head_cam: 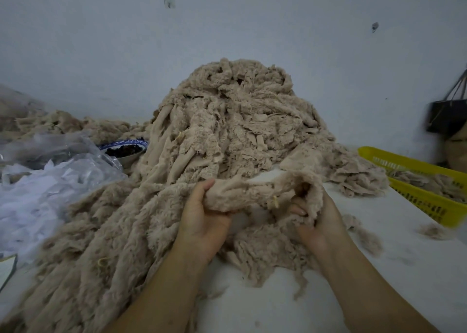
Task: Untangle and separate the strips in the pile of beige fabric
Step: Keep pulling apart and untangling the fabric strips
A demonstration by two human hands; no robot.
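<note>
A fluffy beige strip [242, 193] is held up between the two hands, just above a white table [379, 282]. The left hand [202, 221] is closed round one end, with the thumb laid over the top and the fingers curled beneath. The right hand [318, 221] is clamped on the other end, where the fabric is bunched and folded over the curled fingers [299, 210]. The hands are set apart, and the strip is stretched loosely between them. Below and between the hands a smaller tangle of strips [265, 251] is spread on the table. Straight beyond the hands the tall pile of beige fabric [240, 120] is heaped against a pale wall [227, 16]. To the left of the left hand, long strips [101, 244] are laid side by side, running from the pile toward the person. Further left a clear plastic bag [50, 171] of white scraps is seen, and beyond it a blue-rimmed bowl [126, 150] with something dark inside is tucked against the pile. To the right of the right hand a yellow basket [424, 201] holding more beige pieces is set at the table's edge, with a tuft of fluff [432, 231] lying just before it. A dark bag [447, 116] is hung beyond the basket
</note>
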